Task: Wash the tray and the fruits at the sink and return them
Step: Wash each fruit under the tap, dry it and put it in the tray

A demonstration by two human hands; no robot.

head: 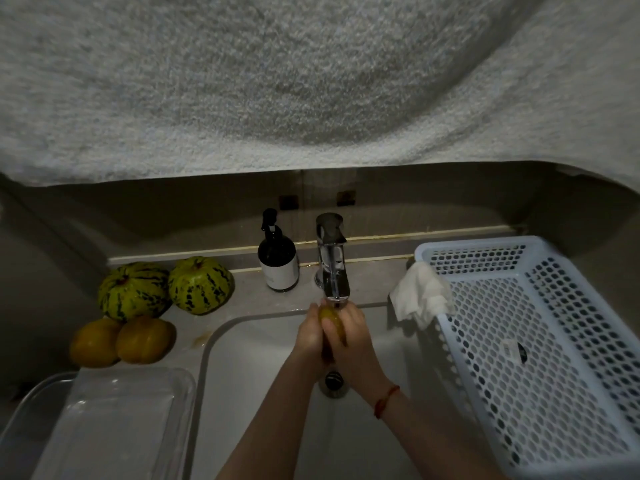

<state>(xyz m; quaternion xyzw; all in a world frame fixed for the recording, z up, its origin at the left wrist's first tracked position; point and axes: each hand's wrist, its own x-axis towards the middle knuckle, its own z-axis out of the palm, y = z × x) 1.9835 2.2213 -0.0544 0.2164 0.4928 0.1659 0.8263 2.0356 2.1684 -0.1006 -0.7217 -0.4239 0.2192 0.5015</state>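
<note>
Fruit [328, 315], seemingly between both hands

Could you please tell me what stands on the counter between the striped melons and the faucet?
In the head view, a dark pump bottle with a pale label stands between the nearer striped melon and the faucet, close to the faucet's base.

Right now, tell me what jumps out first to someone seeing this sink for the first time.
A big pale towel hangs across the whole upper view. Below it, at centre, the left hand and right hand clasp a yellowish fruit under the faucet, over the sink. Two striped green melons sit on the counter at left, and a white perforated basket stands at right.
</note>
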